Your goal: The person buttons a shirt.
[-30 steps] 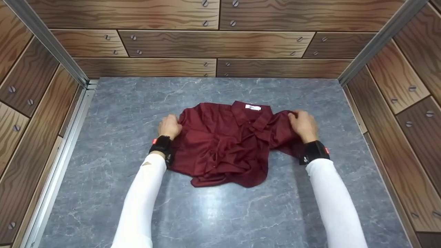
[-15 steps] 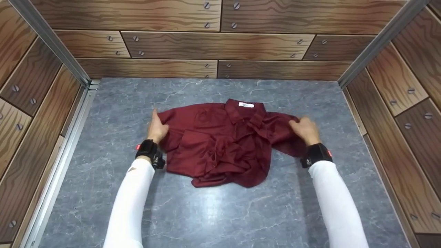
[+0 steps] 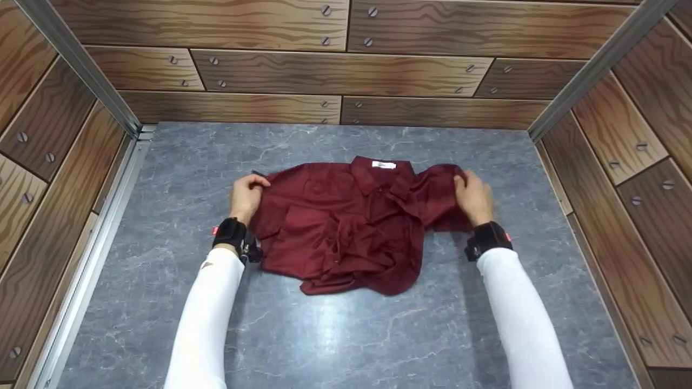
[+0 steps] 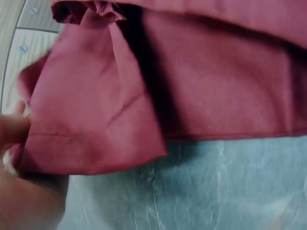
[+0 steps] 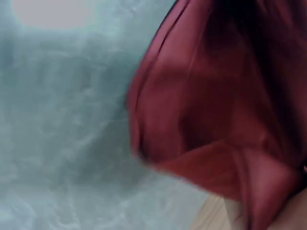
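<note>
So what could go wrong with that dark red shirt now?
The maroon button-up shirt has bunched folds in front, so creases might stay in. The left grip and right grip hold opposite sleeves, so an uneven tug could pull the collar crooked. A loose pinch might also let a sleeve slip.

2 white fabric sleeves, the left with 1 triangular mark; 2 black cuff-shaped wristbands, each with 1 red tag.
</note>
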The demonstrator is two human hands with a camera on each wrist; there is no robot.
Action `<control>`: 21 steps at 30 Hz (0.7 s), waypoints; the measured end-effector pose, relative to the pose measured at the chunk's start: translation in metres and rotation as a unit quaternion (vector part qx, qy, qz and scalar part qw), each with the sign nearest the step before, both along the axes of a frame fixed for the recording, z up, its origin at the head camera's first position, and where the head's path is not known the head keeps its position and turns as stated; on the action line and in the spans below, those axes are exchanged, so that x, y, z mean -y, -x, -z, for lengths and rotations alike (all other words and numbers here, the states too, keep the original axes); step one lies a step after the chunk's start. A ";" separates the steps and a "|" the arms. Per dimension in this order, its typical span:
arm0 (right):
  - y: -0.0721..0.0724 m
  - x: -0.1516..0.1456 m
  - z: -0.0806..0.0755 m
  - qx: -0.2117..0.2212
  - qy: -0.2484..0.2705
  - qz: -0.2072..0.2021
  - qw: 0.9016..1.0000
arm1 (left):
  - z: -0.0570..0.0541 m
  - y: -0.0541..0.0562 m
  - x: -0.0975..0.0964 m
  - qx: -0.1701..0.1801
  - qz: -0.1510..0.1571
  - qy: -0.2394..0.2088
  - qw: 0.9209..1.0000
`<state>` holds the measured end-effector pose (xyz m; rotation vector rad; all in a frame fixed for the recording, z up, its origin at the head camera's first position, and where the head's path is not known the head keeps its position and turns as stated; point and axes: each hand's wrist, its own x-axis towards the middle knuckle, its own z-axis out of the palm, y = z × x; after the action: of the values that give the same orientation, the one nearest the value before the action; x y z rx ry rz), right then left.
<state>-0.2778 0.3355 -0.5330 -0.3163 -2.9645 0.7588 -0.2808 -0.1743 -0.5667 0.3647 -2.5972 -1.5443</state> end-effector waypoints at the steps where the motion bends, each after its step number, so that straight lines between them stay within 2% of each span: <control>1: 0.003 0.000 -0.003 0.002 -0.005 0.003 1.000 | -0.001 0.000 0.001 -0.006 -0.015 -0.009 1.000; 4: 0.011 -0.001 -0.013 0.016 0.000 0.013 1.000 | -0.005 0.001 0.007 -0.006 -0.056 -0.031 0.998; 7: 0.018 -0.003 -0.022 0.023 0.037 0.018 0.999 | -0.009 0.001 0.011 -0.002 -0.073 -0.045 0.996; 9: 0.020 -0.005 -0.024 0.025 0.056 0.017 0.998 | -0.009 0.001 0.014 -0.002 -0.072 -0.044 0.996; 12: 0.018 -0.009 -0.021 0.046 0.049 0.002 0.998 | -0.006 0.000 0.018 0.001 -0.077 -0.029 0.997; 15: 0.011 -0.014 -0.013 0.082 0.035 -0.018 0.996 | -0.003 -0.001 0.024 0.021 -0.081 -0.005 0.997; 18: 0.004 -0.020 -0.004 0.134 0.041 -0.049 0.989 | 0.001 -0.004 0.028 0.040 -0.078 0.010 0.996; 21: 0.000 -0.026 0.001 0.166 0.060 -0.074 0.982 | 0.003 -0.006 0.033 0.046 -0.067 0.019 0.997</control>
<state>-0.2773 0.3612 -0.5344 -0.2526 -3.2905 0.9934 -0.2750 -0.2072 -0.5695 0.6062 -2.6057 -1.4666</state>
